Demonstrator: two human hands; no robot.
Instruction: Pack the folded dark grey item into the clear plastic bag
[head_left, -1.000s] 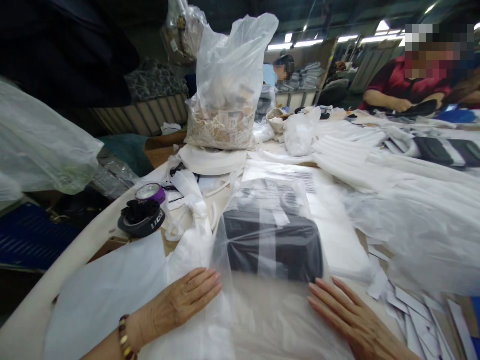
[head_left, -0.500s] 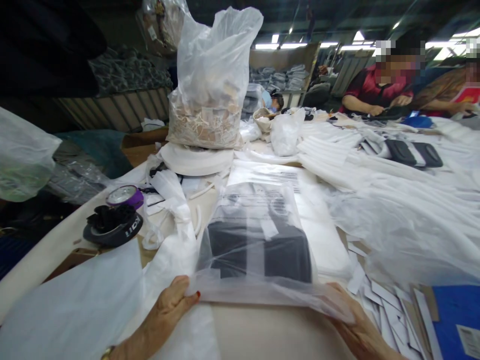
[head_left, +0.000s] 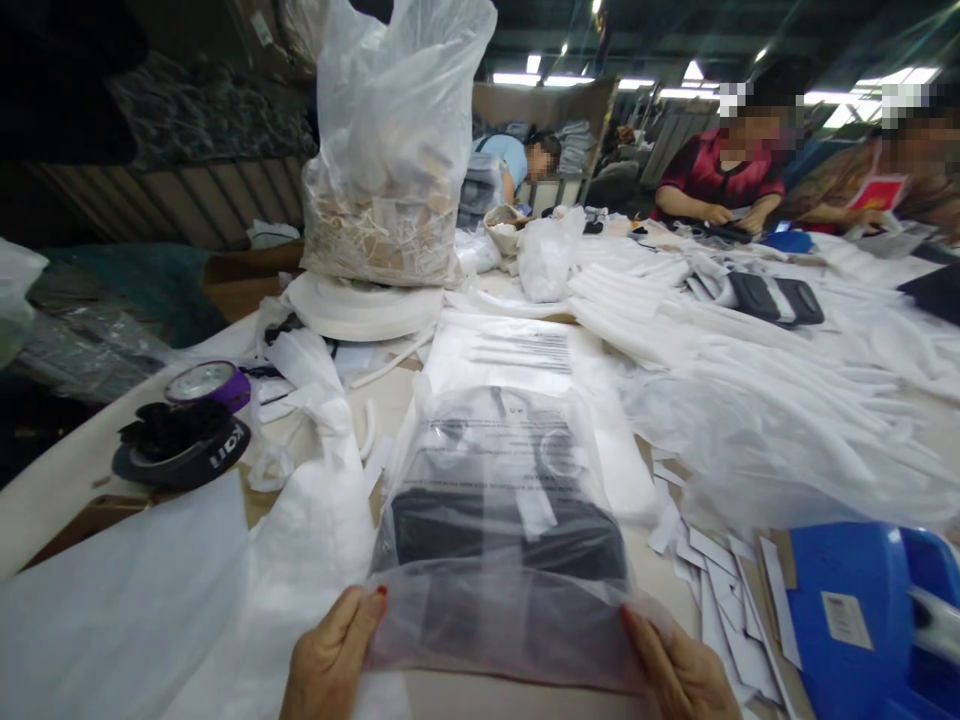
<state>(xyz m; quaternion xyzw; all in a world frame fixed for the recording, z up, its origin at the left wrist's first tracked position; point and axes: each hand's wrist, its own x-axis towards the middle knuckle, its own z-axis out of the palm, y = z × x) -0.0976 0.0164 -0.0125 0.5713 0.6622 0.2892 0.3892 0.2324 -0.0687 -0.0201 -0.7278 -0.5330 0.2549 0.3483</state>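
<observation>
A clear plastic bag point(head_left: 487, 465) with printed text lies in front of me on the table, and a dark grey padded item point(head_left: 442, 535) with a white tag shows through it. The bag's near end is a flat flap stretched across the item's near side. My left hand point(head_left: 334, 650) pinches that flap's left corner between thumb and fingers. At the right corner, my right hand point(head_left: 679, 655) grips the plastic, its thumb on top. Beneath the bag's far end lies a stack of white printed plastic bags point(head_left: 525, 350).
On the left sit a purple-rimmed tape roll point(head_left: 206, 385) and a dark band-like roll point(head_left: 180, 445). A large filled plastic bag point(head_left: 390, 190) stands behind. White paper slips point(head_left: 727, 610) and a blue plastic object point(head_left: 847, 610) are at right. Several people work farther back.
The view has turned right and shows more of the blue object. Both hands have drawn the flap toward me, and the right thumb now presses on its top side.
</observation>
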